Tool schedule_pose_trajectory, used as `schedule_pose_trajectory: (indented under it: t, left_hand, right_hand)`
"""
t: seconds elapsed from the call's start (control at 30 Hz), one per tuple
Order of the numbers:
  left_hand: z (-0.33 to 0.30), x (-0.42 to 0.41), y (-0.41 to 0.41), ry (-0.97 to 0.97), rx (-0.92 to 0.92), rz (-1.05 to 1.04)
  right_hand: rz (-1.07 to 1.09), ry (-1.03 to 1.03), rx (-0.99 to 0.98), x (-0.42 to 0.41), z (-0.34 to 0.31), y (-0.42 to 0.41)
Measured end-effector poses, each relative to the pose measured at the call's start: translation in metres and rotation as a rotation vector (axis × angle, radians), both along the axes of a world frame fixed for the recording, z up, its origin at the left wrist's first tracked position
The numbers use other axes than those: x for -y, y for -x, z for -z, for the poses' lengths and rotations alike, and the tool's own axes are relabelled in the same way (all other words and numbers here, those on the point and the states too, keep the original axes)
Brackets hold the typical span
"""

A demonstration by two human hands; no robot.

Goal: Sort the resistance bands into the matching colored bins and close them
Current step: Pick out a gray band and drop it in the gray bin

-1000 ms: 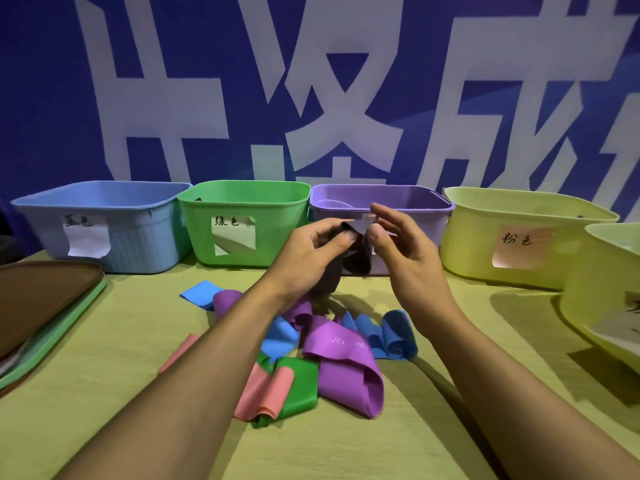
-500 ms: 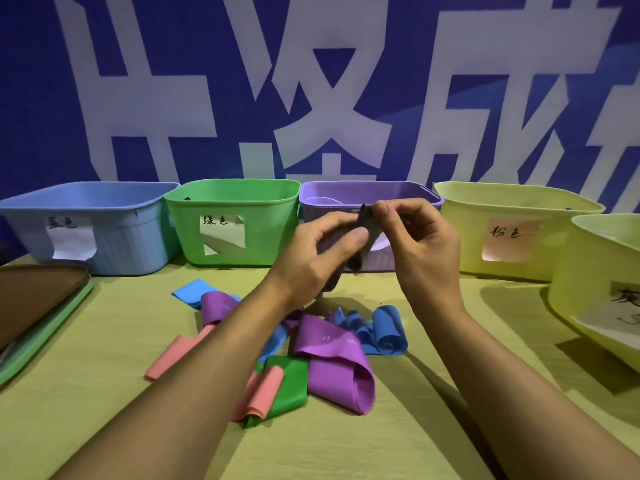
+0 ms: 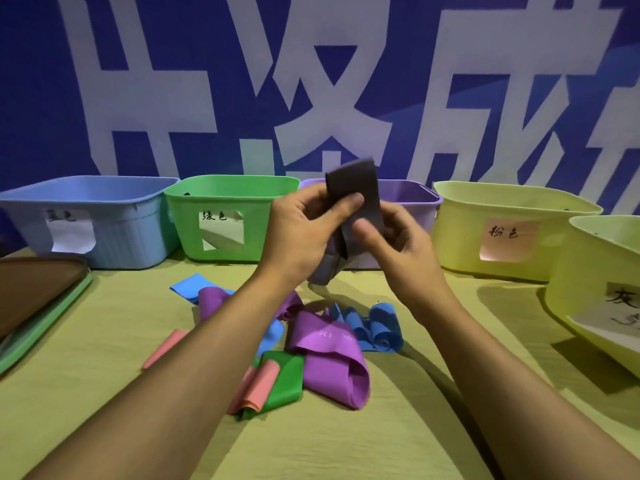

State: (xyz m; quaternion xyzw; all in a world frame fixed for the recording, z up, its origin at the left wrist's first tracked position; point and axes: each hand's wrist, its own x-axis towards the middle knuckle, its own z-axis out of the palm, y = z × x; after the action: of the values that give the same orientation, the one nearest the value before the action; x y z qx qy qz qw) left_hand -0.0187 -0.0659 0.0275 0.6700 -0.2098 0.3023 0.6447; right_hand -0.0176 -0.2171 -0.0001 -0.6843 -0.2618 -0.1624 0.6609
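Grey band [image 3: 353, 188] — pinched between left hand [image 3: 304, 233] and right hand [image 3: 398, 244].

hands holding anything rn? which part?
Yes: both the left hand and the right hand pinch the grey band near its middle, upper loop free above.

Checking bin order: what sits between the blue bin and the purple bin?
The green bin, in the head view, between the blue bin and purple bin.
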Motion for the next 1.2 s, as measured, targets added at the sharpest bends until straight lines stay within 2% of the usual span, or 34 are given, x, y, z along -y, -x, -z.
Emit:
schedule_pose_trajectory:
  t: [0.17, 0.37, 0.67, 0.93, 1.2]
  left_hand:
    - [-0.031, -0.007, -0.006, -0.005, -0.018, 0.007]
    - [-0.051, -0.015, -0.011, -0.033, -0.056, -0.005]
    - [-0.072, -0.009, -0.004, -0.144, 0.000, 0.002]
    - [-0.088, -0.003, -0.008, -0.036, -0.080, 0.055]
    - [-0.102, 0.005, -0.004, 0.017, -0.124, 0.240]
  right_hand:
    - [-0.087, 0.068, -0.090, 0.000, 0.006, -0.004]
    - [-0.040, 0.046, -0.076, -0.003, 0.003, -0.001]
    - [-0.040, 0.014, -0.034, -0.005, -0.001, 0.001]
    - [0.043, 0.163, -0.035, -0.006, 0.005, -0.006]
    - [0.006, 0.115, -0.096, -0.004, 0.009, -0.009]
